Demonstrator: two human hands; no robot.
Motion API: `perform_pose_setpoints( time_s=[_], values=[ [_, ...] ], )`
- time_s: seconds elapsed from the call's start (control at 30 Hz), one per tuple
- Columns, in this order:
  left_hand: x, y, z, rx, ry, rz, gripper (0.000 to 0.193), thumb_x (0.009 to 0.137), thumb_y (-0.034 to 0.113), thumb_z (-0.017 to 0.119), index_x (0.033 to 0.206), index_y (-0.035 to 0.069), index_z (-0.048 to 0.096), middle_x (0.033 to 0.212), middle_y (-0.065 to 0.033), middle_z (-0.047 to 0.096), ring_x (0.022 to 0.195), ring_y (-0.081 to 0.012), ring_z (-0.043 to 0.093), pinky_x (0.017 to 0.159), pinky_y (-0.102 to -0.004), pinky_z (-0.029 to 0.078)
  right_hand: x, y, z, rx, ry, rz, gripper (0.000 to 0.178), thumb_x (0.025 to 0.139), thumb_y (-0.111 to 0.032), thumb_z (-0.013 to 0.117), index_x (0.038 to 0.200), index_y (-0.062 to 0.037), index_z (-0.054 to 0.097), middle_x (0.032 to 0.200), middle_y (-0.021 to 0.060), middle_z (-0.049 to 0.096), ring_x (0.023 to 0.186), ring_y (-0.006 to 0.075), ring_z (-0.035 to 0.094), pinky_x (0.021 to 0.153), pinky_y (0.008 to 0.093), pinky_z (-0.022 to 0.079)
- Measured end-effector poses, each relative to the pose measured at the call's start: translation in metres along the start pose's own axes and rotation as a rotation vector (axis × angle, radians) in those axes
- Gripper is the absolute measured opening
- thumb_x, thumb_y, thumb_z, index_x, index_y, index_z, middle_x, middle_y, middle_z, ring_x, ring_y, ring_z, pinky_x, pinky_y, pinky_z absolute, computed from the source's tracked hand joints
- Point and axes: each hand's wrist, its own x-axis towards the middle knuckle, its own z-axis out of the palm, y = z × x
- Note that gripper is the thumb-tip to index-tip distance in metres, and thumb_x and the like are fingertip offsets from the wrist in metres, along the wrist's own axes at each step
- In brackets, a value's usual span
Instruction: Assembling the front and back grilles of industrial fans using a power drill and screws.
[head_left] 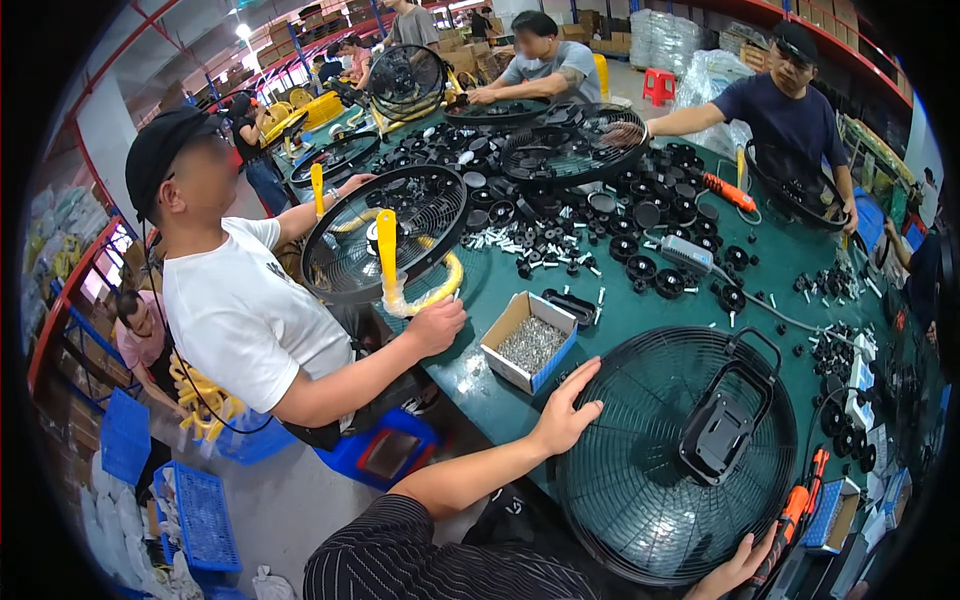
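Note:
A round black fan (640, 450) with a wire grille leans at the table's near edge in front of me. Its back bears a black housing and a loop handle. My left hand (570, 412) is at the fan's upper left rim, index finger and thumb stretched apart. At the lower right of the rim, my right hand (735, 570) grips the fan, partly cut off by the picture's edge. Just beyond my left hand stands an open cardboard box (530, 342) full of small metal screws.
Green table (470, 370) strewn with black knobs, discs and white-shanked bolts. Orange power screwdrivers (795, 505) lie right of the fan; another orange tool (730, 192) lies farther off. At left, a person in white handles a fan (385, 235) with yellow tubing. Other people work across the table.

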Motion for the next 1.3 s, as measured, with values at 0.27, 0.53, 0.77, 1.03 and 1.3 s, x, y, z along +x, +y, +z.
perform_pose_setpoints(
  time_s=[0.27, 0.53, 0.77, 1.03, 1.3],
  values=[
    [0.0, 0.0, 0.0, 0.02, 0.001, -0.007, 0.062, 0.087, 0.008, 0.061, 0.143, -0.008, 0.041, 0.153, -0.0209, 0.038, 0.144, -0.0294, 0.035, 0.117, -0.0362, 0.026, 0.0, -0.007, 0.001, 0.012, -0.002, 0.015, 0.048, 0.095, -0.014, 0.061, 0.136, 0.01, 0.05, 0.143, 0.0254, 0.049, 0.13, 0.0345, 0.048, 0.112, 0.0407, 0.035],
    [0.0, -0.001, 0.0, -0.028, -0.005, -0.014, 0.063, 0.087, 0.006, 0.06, 0.145, -0.007, 0.039, 0.155, -0.0195, 0.035, 0.146, -0.0273, 0.032, 0.118, -0.0365, 0.025, 0.0, -0.012, 0.003, -0.011, -0.007, -0.009, 0.048, 0.095, -0.013, 0.06, 0.136, 0.0099, 0.05, 0.144, 0.0254, 0.048, 0.133, 0.0345, 0.045, 0.114, 0.0412, 0.033],
    [-0.001, 0.002, -0.001, -0.011, -0.016, -0.015, 0.063, 0.087, 0.005, 0.061, 0.145, -0.007, 0.039, 0.155, -0.0194, 0.035, 0.146, -0.0271, 0.031, 0.118, -0.0363, 0.024, -0.001, -0.006, 0.0, -0.03, -0.012, -0.013, 0.048, 0.095, -0.014, 0.061, 0.136, 0.0093, 0.05, 0.144, 0.0255, 0.048, 0.134, 0.0346, 0.045, 0.114, 0.0411, 0.032],
    [0.0, 0.001, -0.001, 0.001, -0.02, -0.011, 0.063, 0.087, 0.005, 0.06, 0.145, -0.007, 0.039, 0.155, -0.0192, 0.035, 0.146, -0.027, 0.031, 0.118, -0.0366, 0.024, 0.005, 0.034, -0.001, -0.101, -0.077, 0.044, 0.058, 0.099, -0.02, 0.045, 0.15, 0.0051, 0.032, 0.157, 0.0225, 0.03, 0.147, 0.0329, 0.026, 0.122, 0.0439, 0.017],
    [0.0, -0.003, -0.001, -0.022, -0.014, -0.012, 0.064, 0.087, 0.006, 0.061, 0.146, -0.007, 0.039, 0.155, -0.0185, 0.035, 0.146, -0.027, 0.031, 0.118, -0.0366, 0.024, 0.001, -0.004, 0.001, -0.049, 0.0, -0.066, 0.047, 0.096, -0.017, 0.061, 0.134, 0.0093, 0.052, 0.143, 0.0259, 0.048, 0.132, 0.0357, 0.046, 0.113, 0.0423, 0.035]
  ],
)
